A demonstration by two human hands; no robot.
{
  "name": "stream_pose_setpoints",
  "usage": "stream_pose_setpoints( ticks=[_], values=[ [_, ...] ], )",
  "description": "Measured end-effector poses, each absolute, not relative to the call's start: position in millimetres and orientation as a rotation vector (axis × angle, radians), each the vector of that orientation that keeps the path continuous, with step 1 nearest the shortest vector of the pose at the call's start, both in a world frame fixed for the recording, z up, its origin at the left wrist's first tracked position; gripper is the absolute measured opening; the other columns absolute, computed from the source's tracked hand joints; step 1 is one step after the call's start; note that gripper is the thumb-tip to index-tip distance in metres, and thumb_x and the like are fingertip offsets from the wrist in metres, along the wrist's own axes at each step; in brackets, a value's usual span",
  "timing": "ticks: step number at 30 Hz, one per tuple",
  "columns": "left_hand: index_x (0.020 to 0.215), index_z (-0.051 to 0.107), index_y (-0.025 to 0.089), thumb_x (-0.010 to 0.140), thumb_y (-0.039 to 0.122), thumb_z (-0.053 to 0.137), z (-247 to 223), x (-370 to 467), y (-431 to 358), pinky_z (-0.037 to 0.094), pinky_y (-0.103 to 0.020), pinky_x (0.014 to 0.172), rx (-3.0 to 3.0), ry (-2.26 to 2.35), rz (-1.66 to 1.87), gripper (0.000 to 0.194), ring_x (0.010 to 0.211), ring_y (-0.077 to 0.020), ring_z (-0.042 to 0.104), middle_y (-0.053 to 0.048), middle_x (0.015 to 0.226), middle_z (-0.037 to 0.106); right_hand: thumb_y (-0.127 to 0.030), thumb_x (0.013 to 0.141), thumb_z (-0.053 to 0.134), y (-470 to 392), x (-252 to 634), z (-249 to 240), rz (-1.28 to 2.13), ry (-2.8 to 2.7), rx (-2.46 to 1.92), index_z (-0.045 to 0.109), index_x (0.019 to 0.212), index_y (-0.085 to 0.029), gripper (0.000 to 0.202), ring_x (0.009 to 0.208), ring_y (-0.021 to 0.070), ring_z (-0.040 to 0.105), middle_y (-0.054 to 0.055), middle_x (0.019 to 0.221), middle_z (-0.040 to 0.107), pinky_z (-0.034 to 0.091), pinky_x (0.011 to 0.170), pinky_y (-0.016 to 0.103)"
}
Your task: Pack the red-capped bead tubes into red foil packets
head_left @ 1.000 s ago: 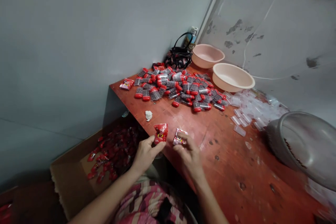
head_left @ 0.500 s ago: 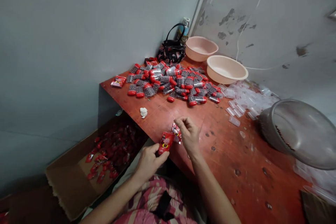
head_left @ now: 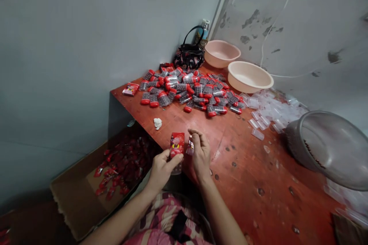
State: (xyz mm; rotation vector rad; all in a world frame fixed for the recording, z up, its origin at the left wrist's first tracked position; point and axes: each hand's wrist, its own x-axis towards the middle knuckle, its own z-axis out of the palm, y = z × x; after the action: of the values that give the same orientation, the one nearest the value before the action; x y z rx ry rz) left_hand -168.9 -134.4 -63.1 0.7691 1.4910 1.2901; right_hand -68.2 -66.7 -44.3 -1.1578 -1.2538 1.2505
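Left hand (head_left: 162,168): fingers closed on upright red sachet (head_left: 176,144) at table (head_left: 244,168) edge. Right hand (head_left: 199,153): pinching small wrapper (head_left: 190,147) just beside it. Done: pile of red-capped vials (head_left: 189,92). Remaining: clear empties (head_left: 267,113); boxed sachets (head_left: 120,168).

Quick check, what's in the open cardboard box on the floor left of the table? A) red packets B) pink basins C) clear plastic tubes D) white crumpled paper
A: the open brown cardboard box on the floor holds a heap of small red packets, like the red packet held up by the left hand.
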Motion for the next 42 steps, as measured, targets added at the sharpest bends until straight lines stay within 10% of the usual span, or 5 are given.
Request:
stream_pose_setpoints(
  ticks=[12,37,42],
  values=[
    [0.091,0.065,0.008,0.074,0.041,0.059,-54,-159,-114,0.047,-0.030,0.062,0.183,0.843,1.480,0.037,0.072,-0.0205,0.062,-0.011,0.080,0.068,-0.028,0.072,0.065,-111,-49,-64,1.654,-1.001,-1.108,0.058,0.091,-0.017,0.023,0.060,0.0121,0.060,0.000,0.072,0.064,0.051,0.057,0.024],
    [0.075,0.064,0.010,0.064,0.023,0.072,-65,-149,-110,0.047,-0.024,0.059,0.085,0.925,1.502,0.019,0.060,-0.0127,0.059,-0.004,0.069,0.066,-0.027,0.074,0.063,-122,-39,-82,1.194,-1.356,-1.243,0.060,0.087,-0.017,0.017,0.068,0.0143,0.058,0.002,0.077,0.063,0.049,0.065,0.027],
    [0.072,0.064,0.009,0.067,0.026,0.069,-65,-149,-117,0.046,-0.022,0.056,0.135,0.926,1.497,0.018,0.059,-0.0110,0.057,-0.003,0.066,0.064,-0.029,0.073,0.065,-120,-42,-83,1.570,-0.953,-1.180,0.056,0.082,-0.016,0.018,0.052,0.0116,0.058,0.000,0.065,0.062,0.049,0.052,0.024]
  ],
)
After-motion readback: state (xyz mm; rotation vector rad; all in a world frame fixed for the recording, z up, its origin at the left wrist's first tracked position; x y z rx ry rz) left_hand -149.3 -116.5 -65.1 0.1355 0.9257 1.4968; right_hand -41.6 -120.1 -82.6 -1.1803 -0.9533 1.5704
